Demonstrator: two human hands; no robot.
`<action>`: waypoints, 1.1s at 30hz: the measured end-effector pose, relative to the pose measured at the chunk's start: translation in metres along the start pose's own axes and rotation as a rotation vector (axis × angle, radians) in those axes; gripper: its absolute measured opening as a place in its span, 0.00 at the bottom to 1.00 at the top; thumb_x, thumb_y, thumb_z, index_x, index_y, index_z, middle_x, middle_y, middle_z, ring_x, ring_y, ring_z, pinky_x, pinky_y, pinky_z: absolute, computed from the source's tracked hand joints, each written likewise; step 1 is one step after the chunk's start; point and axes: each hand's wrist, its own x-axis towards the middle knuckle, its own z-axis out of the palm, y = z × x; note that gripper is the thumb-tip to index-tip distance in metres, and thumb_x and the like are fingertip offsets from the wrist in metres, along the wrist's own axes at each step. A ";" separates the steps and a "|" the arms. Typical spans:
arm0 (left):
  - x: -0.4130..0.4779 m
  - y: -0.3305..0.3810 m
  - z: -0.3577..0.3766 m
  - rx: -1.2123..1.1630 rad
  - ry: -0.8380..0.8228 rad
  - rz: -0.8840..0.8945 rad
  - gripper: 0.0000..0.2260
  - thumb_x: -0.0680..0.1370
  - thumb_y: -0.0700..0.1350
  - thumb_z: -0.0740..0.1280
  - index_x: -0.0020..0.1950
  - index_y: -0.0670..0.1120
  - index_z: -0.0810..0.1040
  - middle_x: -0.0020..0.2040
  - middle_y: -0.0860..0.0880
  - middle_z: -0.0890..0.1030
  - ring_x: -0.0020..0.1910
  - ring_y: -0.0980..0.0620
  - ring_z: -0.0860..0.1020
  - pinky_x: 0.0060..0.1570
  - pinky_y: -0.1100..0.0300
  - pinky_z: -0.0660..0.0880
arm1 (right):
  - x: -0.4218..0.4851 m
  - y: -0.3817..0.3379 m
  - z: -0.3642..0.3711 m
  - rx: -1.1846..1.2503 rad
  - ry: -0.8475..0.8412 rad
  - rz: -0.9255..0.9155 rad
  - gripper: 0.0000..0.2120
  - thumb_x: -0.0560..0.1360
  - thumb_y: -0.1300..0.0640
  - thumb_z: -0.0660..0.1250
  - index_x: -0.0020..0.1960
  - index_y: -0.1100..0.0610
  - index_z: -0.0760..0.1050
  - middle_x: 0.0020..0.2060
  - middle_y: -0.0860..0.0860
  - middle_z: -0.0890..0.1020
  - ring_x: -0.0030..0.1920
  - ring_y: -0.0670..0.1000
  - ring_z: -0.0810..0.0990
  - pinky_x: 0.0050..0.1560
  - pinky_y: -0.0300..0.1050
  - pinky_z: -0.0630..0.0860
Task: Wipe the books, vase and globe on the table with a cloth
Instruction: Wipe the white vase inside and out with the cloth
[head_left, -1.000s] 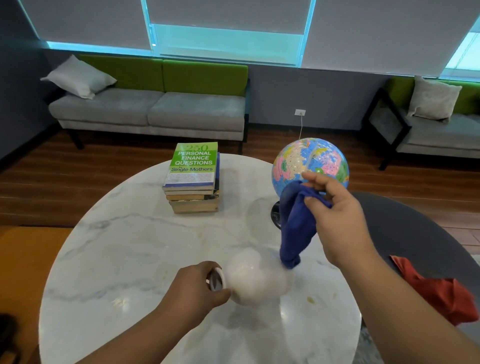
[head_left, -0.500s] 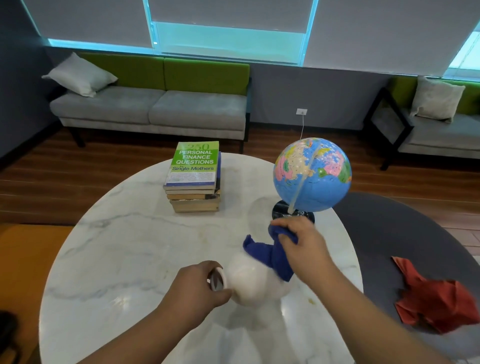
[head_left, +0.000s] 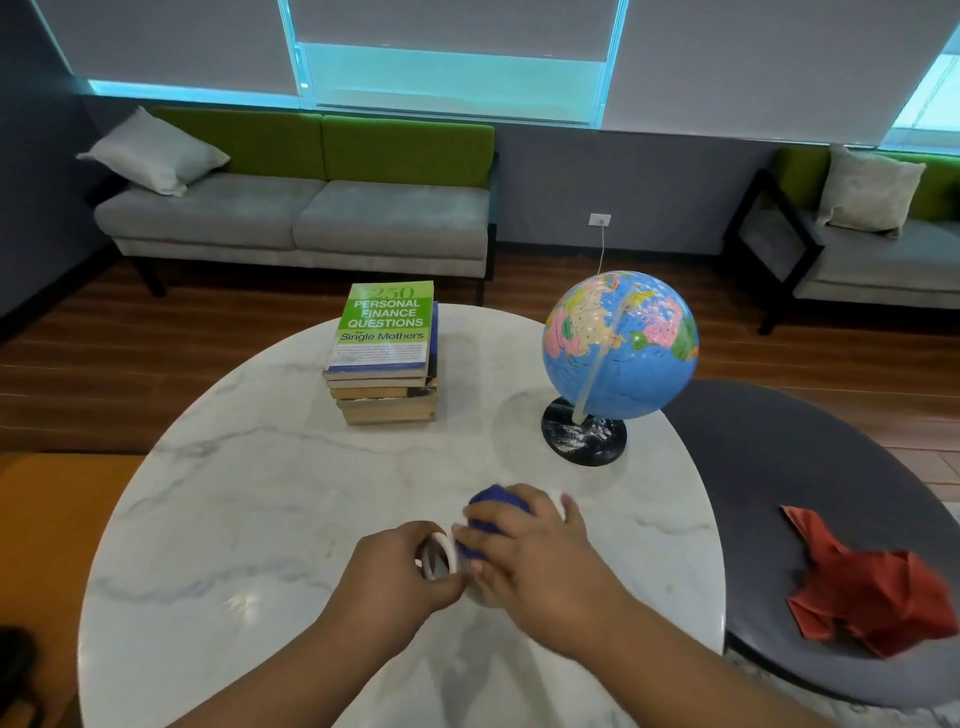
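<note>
A white vase (head_left: 440, 558) lies on its side near the front of the round marble table (head_left: 249, 519). My left hand (head_left: 395, 577) grips its neck at the rim. My right hand (head_left: 540, 556) presses a blue cloth (head_left: 493, 501) over the vase's body, which is mostly hidden under cloth and hand. A stack of books (head_left: 384, 358) with a green cover on top stands at the back middle. The blue globe (head_left: 621, 345) on a black base stands at the back right.
A dark grey seat (head_left: 789, 467) to the right of the table carries a crumpled red cloth (head_left: 872, 592). Sofas (head_left: 291, 218) line the far wall beyond a wooden floor. A white cable runs from a wall socket (head_left: 599, 220) behind the globe.
My right hand has come down from beside the globe with the blue cloth and now lies over the vase. My left hand has kept its hold on the vase's neck.
</note>
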 end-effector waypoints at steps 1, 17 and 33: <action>0.000 0.000 0.000 -0.006 0.004 -0.007 0.07 0.66 0.47 0.75 0.41 0.52 0.80 0.36 0.53 0.81 0.36 0.56 0.80 0.37 0.64 0.75 | 0.001 0.012 0.000 0.070 -0.016 0.062 0.22 0.75 0.39 0.47 0.66 0.36 0.68 0.67 0.33 0.66 0.68 0.49 0.60 0.67 0.57 0.58; 0.002 -0.002 -0.003 -0.010 0.007 -0.039 0.06 0.67 0.49 0.74 0.39 0.54 0.78 0.35 0.55 0.79 0.35 0.58 0.79 0.33 0.70 0.70 | 0.007 0.036 0.005 0.215 0.151 0.211 0.18 0.78 0.45 0.53 0.65 0.39 0.72 0.63 0.37 0.72 0.59 0.50 0.65 0.63 0.43 0.67; -0.009 -0.002 -0.003 -0.095 -0.068 0.022 0.18 0.68 0.42 0.76 0.51 0.60 0.77 0.38 0.50 0.83 0.33 0.61 0.80 0.34 0.69 0.73 | 0.012 0.041 -0.004 0.205 0.081 0.187 0.17 0.81 0.52 0.56 0.68 0.43 0.70 0.64 0.37 0.70 0.58 0.49 0.63 0.61 0.30 0.57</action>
